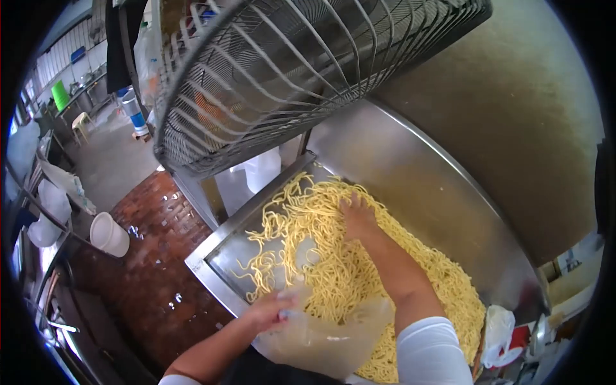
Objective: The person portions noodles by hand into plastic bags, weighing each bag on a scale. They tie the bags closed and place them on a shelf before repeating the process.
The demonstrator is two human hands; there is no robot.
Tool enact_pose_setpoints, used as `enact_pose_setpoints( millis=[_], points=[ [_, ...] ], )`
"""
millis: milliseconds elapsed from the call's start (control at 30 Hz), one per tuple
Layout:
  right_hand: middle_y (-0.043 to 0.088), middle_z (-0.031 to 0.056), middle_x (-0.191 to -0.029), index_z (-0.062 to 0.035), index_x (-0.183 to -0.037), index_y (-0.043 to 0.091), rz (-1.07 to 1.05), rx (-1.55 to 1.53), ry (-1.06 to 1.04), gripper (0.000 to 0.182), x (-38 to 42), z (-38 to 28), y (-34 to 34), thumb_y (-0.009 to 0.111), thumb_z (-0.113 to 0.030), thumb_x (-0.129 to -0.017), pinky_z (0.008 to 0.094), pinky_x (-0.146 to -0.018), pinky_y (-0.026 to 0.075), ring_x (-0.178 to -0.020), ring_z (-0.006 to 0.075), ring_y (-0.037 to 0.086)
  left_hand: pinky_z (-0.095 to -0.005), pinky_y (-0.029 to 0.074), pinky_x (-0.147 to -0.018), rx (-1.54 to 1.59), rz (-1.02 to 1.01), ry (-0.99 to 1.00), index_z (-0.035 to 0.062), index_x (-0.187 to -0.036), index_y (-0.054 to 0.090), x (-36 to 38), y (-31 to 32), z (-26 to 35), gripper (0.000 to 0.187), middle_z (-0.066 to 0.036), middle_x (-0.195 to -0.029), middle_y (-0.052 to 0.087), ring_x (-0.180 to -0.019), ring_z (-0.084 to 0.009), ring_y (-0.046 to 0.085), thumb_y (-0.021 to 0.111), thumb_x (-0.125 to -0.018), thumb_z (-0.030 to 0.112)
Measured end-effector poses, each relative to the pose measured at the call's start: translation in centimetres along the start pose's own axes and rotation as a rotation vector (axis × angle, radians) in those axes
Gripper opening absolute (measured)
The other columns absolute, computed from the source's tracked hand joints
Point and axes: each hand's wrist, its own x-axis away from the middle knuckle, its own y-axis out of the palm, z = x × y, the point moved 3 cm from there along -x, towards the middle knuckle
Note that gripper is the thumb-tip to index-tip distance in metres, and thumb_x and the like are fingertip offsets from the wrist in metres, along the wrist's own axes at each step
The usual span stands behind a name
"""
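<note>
A thick layer of yellow noodles [333, 256] lies spread over a metal tray table [221, 256]. My right hand [358, 217] reaches onto the far part of the noodles, its fingers apart and touching them. Near the tray's front edge, my left hand [273, 311] is closed on the rim of a translucent plastic bag [327, 340]. The bag hangs between my forearms, over the near part of the noodles. What is inside the bag cannot be made out.
A large wire fan guard [256, 83] stands above the tray's far left corner. A curved metal panel [423, 167] rises along the tray's far side. White bucket [109, 235] on the wet brick floor [160, 256] at left. Plastic bags [499, 333] hang at the lower right.
</note>
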Motion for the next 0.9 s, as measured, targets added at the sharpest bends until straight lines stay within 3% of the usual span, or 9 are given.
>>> enact_pose_setpoints(
  millis=[133,267,300,400,467,533,733,833,900],
  points=[
    [0.008,0.0190,-0.159,-0.0160,-0.148,0.030,-0.076,-0.248,0.244,0.105,-4.9,1.5,3.3,0.085,-0.032,-0.061,0.0493,-0.098,0.046,-0.135,0.0437,0.037,-0.0246,0.050,-0.061,0.007,-0.015,-0.062,0.0113,-0.122,0.057,-0.6,-1.6,-2.6,0.035,0.003,-0.096,0.063,-0.080,-0.0084,0.062,0.066,-0.091,0.023],
    [0.058,0.0233,-0.126,-0.0079,-0.139,0.046,0.058,-0.557,0.191,0.085,-6.3,2.9,6.6,0.080,-0.025,-0.064,0.0477,-0.090,0.050,-0.111,0.0418,0.058,-0.0320,0.055,-0.071,0.032,-0.019,-0.155,0.0098,-0.124,0.056,-1.2,-2.2,-2.7,0.035,0.001,-0.097,0.064,-0.083,-0.0123,0.063,0.063,-0.094,0.026],
    [0.067,0.0178,-0.105,-0.0043,-0.119,0.061,0.272,-0.771,0.272,0.050,-4.1,3.5,6.6,0.072,-0.012,-0.071,0.0371,-0.087,0.053,-0.101,0.0295,0.065,-0.0320,0.055,-0.071,0.026,-0.032,-0.157,0.0098,-0.124,0.056,-1.6,-2.3,-2.8,0.035,0.001,-0.097,0.064,-0.083,-0.0123,0.063,0.063,-0.094,0.026],
    [0.067,0.0150,-0.105,-0.0002,-0.119,0.060,0.337,-1.532,0.431,0.049,3.0,5.5,-2.2,0.066,0.003,-0.071,0.0335,-0.082,0.054,-0.097,0.0235,0.065,-0.0354,0.055,-0.077,0.088,-0.029,-0.145,0.0087,-0.124,0.056,-2.6,-2.1,-3.3,0.035,0.000,-0.100,0.064,-0.088,-0.0152,0.063,0.058,-0.096,0.029],
    [0.068,0.0111,-0.099,0.0011,-0.113,0.062,0.800,-1.401,0.261,0.039,6.8,8.6,-7.4,0.063,0.008,-0.074,0.0292,-0.076,0.054,-0.086,0.0169,0.065,-0.0344,0.055,-0.071,0.280,-0.075,-0.110,0.0051,-0.115,0.059,-3.0,-1.5,-2.5,0.029,-0.006,-0.097,0.065,-0.085,-0.0187,0.065,0.055,-0.097,0.028],
    [0.068,0.0102,-0.099,0.0009,-0.112,0.062,0.645,-1.678,-0.166,0.033,12.9,10.5,-15.5,0.066,-0.001,-0.079,0.0277,-0.075,0.054,-0.084,0.0151,0.065,-0.0364,0.055,-0.077,0.286,-0.095,-0.090,0.0038,-0.113,0.060,-4.2,-1.8,-2.9,0.027,-0.009,-0.099,0.066,-0.088,-0.0210,0.065,0.053,-0.098,0.025],
    [0.067,0.0079,-0.099,-0.0024,-0.107,0.064,0.328,-1.597,-0.292,0.025,14.9,9.6,-12.1,0.063,-0.019,-0.089,0.0319,-0.079,0.055,-0.083,0.0170,0.065,-0.0363,0.056,-0.075,0.135,-0.275,0.102,0.0029,-0.112,0.061,-4.4,-1.1,1.7,0.025,-0.010,-0.098,0.067,-0.085,-0.0205,0.067,0.055,-0.092,0.017],
    [0.067,0.0130,-0.103,-0.0018,-0.109,0.063,-0.280,-1.108,0.307,0.027,14.3,5.0,-2.5,0.058,-0.023,-0.093,0.0387,-0.087,0.053,-0.093,0.0246,0.064,-0.0348,0.056,-0.073,0.199,-0.326,0.044,0.0023,-0.108,0.062,-5.1,-0.8,2.0,0.024,-0.010,-0.096,0.069,-0.082,-0.0203,0.068,0.056,-0.090,0.017],
    [0.063,0.0199,-0.119,0.0022,-0.122,0.058,-0.428,-0.564,-0.086,0.038,14.9,-4.0,2.5,0.050,-0.025,-0.096,0.0374,-0.092,0.049,-0.104,0.0277,0.063,-0.0329,0.055,-0.065,0.175,-0.159,-0.007,0.0039,-0.102,0.062,-5.7,0.1,2.9,0.018,-0.007,-0.086,0.066,-0.072,-0.0176,0.065,0.057,-0.089,0.016]
  ],
)
